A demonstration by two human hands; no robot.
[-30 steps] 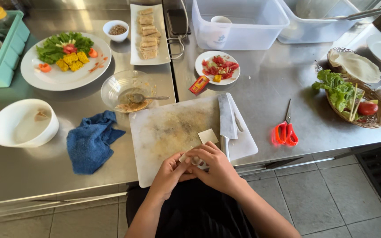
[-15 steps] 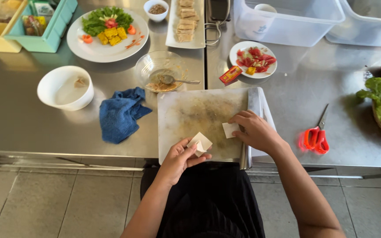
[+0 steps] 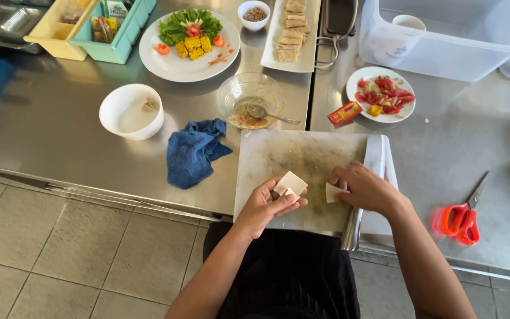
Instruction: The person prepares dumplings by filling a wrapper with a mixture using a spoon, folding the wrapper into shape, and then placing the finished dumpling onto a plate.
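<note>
My left hand (image 3: 265, 204) holds a small pale square of dough wrapper (image 3: 291, 183) above the near left part of a stained white cutting board (image 3: 302, 156). My right hand (image 3: 364, 188) rests on the board's right side, fingers pressing on another pale wrapper piece (image 3: 333, 192). A large knife (image 3: 352, 227) lies along the board's right edge, its handle at the near edge under my right forearm.
A blue cloth (image 3: 193, 150), a white bowl (image 3: 131, 110), a glass bowl with a spoon (image 3: 250, 100), a salad plate (image 3: 189, 38), a tray of rolls (image 3: 290, 32), a tomato plate (image 3: 381, 93), red scissors (image 3: 461, 218) and a clear tub (image 3: 444, 35) stand on the steel counter.
The view has shifted left. My left hand has lifted one wrapper off the board, while my right hand has moved to the right onto a second piece.
</note>
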